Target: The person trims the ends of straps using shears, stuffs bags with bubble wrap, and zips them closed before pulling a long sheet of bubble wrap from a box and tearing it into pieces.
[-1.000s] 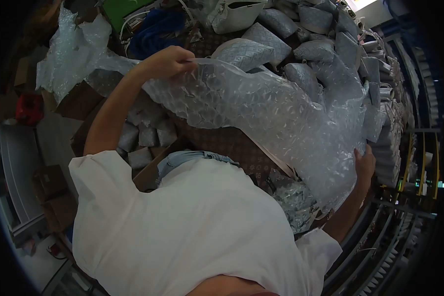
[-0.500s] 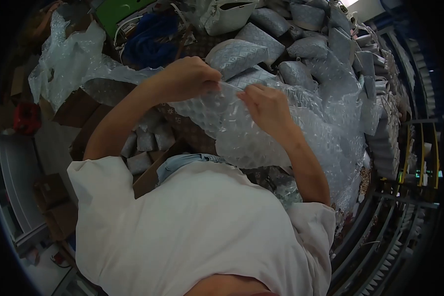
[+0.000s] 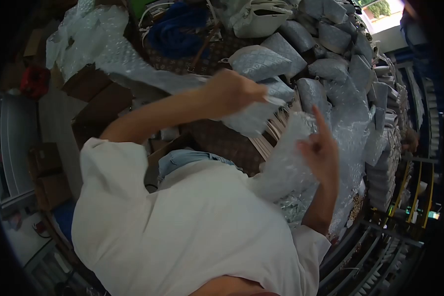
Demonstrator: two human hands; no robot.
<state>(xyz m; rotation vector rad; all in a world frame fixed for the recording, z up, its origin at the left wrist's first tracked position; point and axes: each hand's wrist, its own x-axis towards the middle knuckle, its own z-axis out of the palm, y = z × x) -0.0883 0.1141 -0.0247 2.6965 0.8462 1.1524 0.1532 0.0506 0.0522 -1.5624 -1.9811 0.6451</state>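
My left hand is closed on the edge of a clear bubble wrap sheet, which trails left behind my forearm. A short part of it hangs below that hand. My right hand is apart to the right, index finger stretched up, thumb out and other fingers curled; its blur hides fine detail. Just behind it lies another stretch of bubble wrap. Between my hands, a stack of thin beige strips shows. Silvery quilted pouches are heaped beyond my hands.
White bags and a blue cloth lie at the back. Crumpled bubble wrap covers cardboard boxes on the left. A red object is at far left. Metal racks stand at the lower right.
My hands have moved apart, the right one down and to the right. The bubble wrap stretched between them has parted, uncovering the beige strips. The right fingers have spread. The view has shifted.
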